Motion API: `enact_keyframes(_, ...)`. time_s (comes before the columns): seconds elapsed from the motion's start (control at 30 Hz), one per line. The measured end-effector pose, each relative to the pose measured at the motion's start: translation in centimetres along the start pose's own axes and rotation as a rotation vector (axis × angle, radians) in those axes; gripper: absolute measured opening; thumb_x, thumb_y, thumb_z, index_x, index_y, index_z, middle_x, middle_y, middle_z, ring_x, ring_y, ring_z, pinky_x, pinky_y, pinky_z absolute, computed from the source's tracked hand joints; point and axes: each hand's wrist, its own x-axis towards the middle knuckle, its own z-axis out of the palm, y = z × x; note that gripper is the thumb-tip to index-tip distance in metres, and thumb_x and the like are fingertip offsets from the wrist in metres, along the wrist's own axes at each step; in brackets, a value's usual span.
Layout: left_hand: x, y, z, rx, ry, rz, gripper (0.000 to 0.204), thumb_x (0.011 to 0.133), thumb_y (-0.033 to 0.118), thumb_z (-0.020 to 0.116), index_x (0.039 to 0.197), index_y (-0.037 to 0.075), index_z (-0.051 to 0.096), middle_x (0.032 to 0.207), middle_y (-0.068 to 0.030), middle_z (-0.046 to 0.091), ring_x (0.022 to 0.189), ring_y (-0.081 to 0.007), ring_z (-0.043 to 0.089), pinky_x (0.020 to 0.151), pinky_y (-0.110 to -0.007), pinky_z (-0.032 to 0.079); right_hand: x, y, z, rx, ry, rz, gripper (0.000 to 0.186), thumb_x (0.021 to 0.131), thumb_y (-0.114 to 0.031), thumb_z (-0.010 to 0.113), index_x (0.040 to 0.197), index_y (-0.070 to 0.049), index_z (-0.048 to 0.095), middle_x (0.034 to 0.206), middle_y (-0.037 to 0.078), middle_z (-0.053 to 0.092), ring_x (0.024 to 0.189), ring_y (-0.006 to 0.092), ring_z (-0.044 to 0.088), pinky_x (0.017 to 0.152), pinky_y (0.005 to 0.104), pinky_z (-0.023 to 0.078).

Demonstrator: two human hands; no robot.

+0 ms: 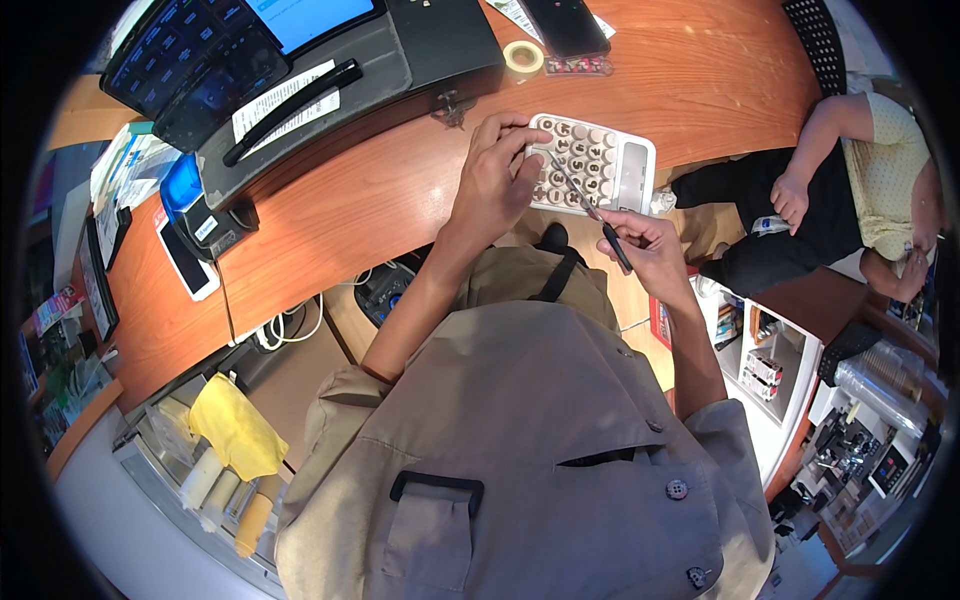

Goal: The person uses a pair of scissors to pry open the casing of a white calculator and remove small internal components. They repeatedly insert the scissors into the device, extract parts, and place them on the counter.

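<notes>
A white calculator (636, 165) with round cream keys sits over the table's front edge, tilted slightly. My left hand (500, 170) grips its left side, fingertips curled over the upper corner and the thumb by the keys. In my right hand (648, 245) is a slim tool with a black handle (614, 247) and a thin, pointed metal end. That end lies slantwise across the keys, toward the upper left. Whether it is a blade or tweezers I cannot make out.
A roll of tape (523, 59) and a dark phone (566, 25) lie beyond the calculator. At the left stand a screen (200, 60) on a black box, a white-edged phone (187, 262) and a blue-and-black device (190, 205). Another person (890, 170) sits at the right.
</notes>
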Motion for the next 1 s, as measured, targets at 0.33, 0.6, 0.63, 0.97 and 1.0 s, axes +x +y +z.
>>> enact_keyframes(0.33, 0.3, 0.1, 0.1, 0.023, -0.009, -0.07, 0.028, 0.089, -0.006, 0.07, 0.115, 0.003, 0.075, 0.132, -0.0113, 0.058, 0.106, -0.0182, 0.066, 0.088, -0.03, 0.055, -0.2, 1.2, -0.4, 0.017, 0.069, -0.036, 0.04, 0.093, 0.001, 0.076, 0.133, 0.0, 0.07, 0.079, -0.007, 0.067, 0.062, -0.0023, 0.045, 0.055, 0.0191, 0.034)
enact_keyframes(0.6, 0.9, 1.0, -0.7, -0.074, -0.018, -0.044, 0.03, 0.091, -0.003, 0.067, 0.12, 0.0, 0.071, 0.126, -0.0106, 0.064, 0.101, -0.0157, 0.067, 0.087, -0.031, 0.056, -1.6, 1.1, -5.5, 0.206, 0.248, -0.244, 0.04, 0.097, 0.003, 0.069, 0.136, 0.0, 0.064, 0.08, 0.0, 0.069, 0.06, 0.0023, 0.053, 0.056, 0.019, 0.038)
enact_keyframes(0.63, 0.8, 1.7, -0.9, -0.104, -0.028, -0.141, 0.031, 0.091, 0.001, 0.067, 0.122, -0.001, 0.07, 0.122, -0.0144, 0.066, 0.101, -0.0223, 0.068, 0.088, -0.035, 0.056, -1.3, 1.6, -5.4, 0.199, 0.287, -0.268, 0.04, 0.097, 0.003, 0.067, 0.137, 0.0, 0.063, 0.083, 0.002, 0.07, 0.061, 0.003, 0.055, 0.057, 0.0192, 0.04)
enact_keyframes(0.97, -2.5, 5.7, -2.4, 0.006, -0.24, -0.494, 0.049, 0.094, 0.006, 0.069, 0.139, -0.008, 0.055, 0.078, -0.01, 0.071, 0.068, -0.0173, 0.07, 0.065, -0.034, 0.056, 7.2, -0.1, -4.6, -0.057, 0.512, -0.358, 0.035, 0.099, 0.008, 0.063, 0.134, 0.007, 0.061, 0.109, 0.01, 0.076, 0.095, 0.0099, 0.072, 0.082, 0.0232, 0.056)
enact_keyframes(1.0, -2.4, 5.5, -2.2, -0.042, -0.218, -0.492, 0.05, 0.094, 0.006, 0.069, 0.14, -0.008, 0.055, 0.081, -0.0112, 0.071, 0.069, -0.018, 0.07, 0.066, -0.034, 0.056, 7.5, -0.3, -4.7, -0.085, 0.486, -0.304, 0.036, 0.099, 0.007, 0.064, 0.134, 0.007, 0.061, 0.107, 0.008, 0.075, 0.094, 0.0087, 0.071, 0.083, 0.0225, 0.055)
